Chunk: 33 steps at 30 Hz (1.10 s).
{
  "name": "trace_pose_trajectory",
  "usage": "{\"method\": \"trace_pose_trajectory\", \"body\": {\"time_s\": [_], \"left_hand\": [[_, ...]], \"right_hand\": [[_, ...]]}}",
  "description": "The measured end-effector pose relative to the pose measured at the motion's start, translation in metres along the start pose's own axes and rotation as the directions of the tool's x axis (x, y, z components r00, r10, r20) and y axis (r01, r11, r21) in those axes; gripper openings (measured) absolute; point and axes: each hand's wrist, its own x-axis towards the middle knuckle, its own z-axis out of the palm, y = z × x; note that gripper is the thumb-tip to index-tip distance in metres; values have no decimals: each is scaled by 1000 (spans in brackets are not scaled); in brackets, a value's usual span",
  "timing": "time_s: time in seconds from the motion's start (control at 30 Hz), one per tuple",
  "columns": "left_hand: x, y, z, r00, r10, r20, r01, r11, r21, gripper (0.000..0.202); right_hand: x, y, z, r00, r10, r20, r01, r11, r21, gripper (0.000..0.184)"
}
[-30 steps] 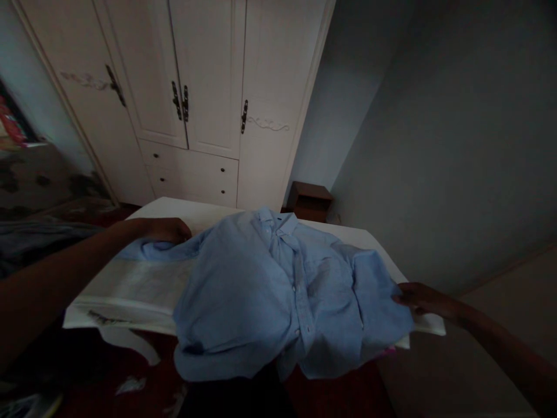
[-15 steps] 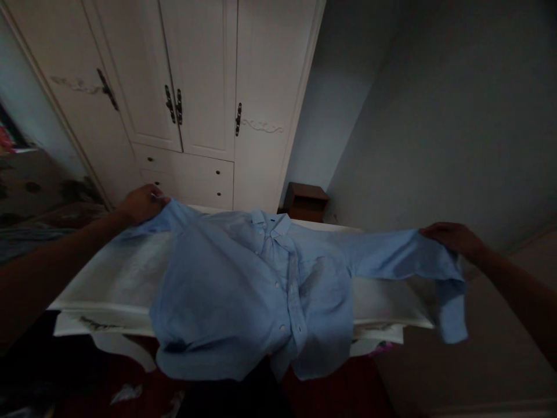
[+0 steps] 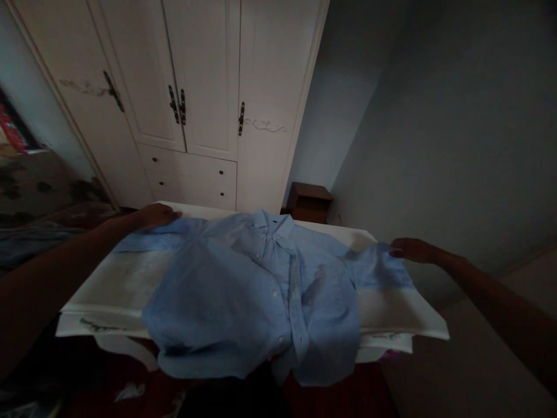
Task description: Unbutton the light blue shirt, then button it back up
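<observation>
Blue shirt [image 3: 256, 290]: left hand [image 3: 155, 216], right hand [image 3: 411, 249] flat.

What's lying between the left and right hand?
Head view: the blue shirt spans the white table, button front up; left hand and right hand touch its sleeve ends.

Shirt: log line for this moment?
shirt: front up, spread on table | left hand: on sleeve | right hand: touching other sleeve

dim room, dark vignetted corners, soft wide-angle distortion
</observation>
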Motion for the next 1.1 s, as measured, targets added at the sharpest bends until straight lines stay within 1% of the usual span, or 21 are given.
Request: {"method": "trace_pose_trajectory", "body": {"time_s": [0.07, 0.1, 0.2, 0.27, 0.37, 0.47, 0.6, 0.7, 0.8, 0.83, 0.87, 0.9, 0.93, 1.0, 1.03, 1.1], "left_hand": [[5, 4, 2, 1000, -5, -28, 5, 1000, 14, 35], [7, 6, 3, 999, -7, -33, 7, 1000, 12, 34], [10, 17, 9, 999, 25, -48, -26, 999, -19, 48], [11, 29, 14, 996, 68, -64, -71, 996, -52, 56], [15, 54, 25, 976, 187, -109, -194, 979, -59, 59], [24, 81, 39, 940, 295, -170, -302, 953, -19, 63], [35, 116, 55, 857, 456, -239, -455, 888, 64, 66], [35, 140, 61, 819, 531, -218, -521, 847, 106, 57], [32, 163, 64, 776, 604, -182, -586, 797, 148, 46], [32, 171, 65, 755, 631, -180, -608, 776, 171, 42], [33, 178, 66, 742, 646, -177, -620, 763, 184, 40], [35, 184, 67, 737, 652, -178, -625, 757, 190, 38], [37, 189, 69, 734, 655, -180, -626, 755, 193, 38], [45, 197, 71, 737, 654, -172, -622, 756, 204, 39], [49, 200, 72, 735, 660, -155, -625, 749, 222, 41], [57, 203, 73, 726, 681, -94, -640, 719, 272, 45]], "right_hand": [[5, -16, 6, 998, -10, -62, 5, 997, -80, 27], [7, -26, 9, 998, -29, -62, 22, 993, -114, 31], [9, -59, 25, 991, -130, -40, 123, 983, -135, 43], [10, -83, 40, 979, -201, -38, 195, 972, -130, 46], [12, -123, 65, 928, -370, -34, 363, 923, -123, 47], [21, -160, 90, 892, -451, -36, 445, 888, -114, 44], [46, -196, 115, 852, -519, -61, 509, 851, -128, 44], [67, -218, 128, 812, -577, -90, 562, 814, -147, 54], [86, -240, 136, 744, -661, -97, 641, 747, -176, 61], [91, -247, 138, 721, -687, -89, 664, 722, -195, 61], [96, -255, 140, 707, -704, -73, 677, 703, -218, 61], [101, -261, 142, 703, -709, -53, 679, 693, -242, 60], [105, -267, 143, 710, -703, -32, 672, 691, -265, 58], [114, -275, 145, 742, -671, 9, 643, 707, -293, 52], [118, -277, 146, 755, -656, 26, 632, 716, -298, 46], [126, -278, 145, 765, -642, 48, 628, 728, -276, 31]]}}
